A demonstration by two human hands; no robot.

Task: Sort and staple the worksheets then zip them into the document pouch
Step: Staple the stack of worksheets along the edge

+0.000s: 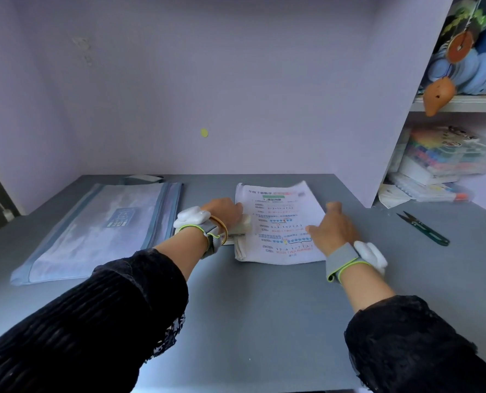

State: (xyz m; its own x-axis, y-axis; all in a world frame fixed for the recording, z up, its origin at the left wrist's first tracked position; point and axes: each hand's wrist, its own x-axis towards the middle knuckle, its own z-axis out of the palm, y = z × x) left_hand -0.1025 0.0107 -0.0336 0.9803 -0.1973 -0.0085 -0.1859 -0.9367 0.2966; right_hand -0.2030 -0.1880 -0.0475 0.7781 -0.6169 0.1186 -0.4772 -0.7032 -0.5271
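Note:
A stack of printed worksheets (278,211) lies on the grey desk (250,307), a little right of centre. A pale stapler (240,226) sits over the stack's left edge, and my left hand (222,209) grips it from above. My right hand (331,226) lies flat on the right side of the sheets, fingers spread, pressing them down. A translucent blue document pouch (99,228) with a zip along its right side lies flat to the left, apart from both hands.
Small black thread snips (423,228) lie on the desk at the right. A lilac partition (378,137) rises behind and to the right, with shelves holding boxes, books and hanging ornaments (446,154). A small flat object (145,178) lies at the desk's back edge.

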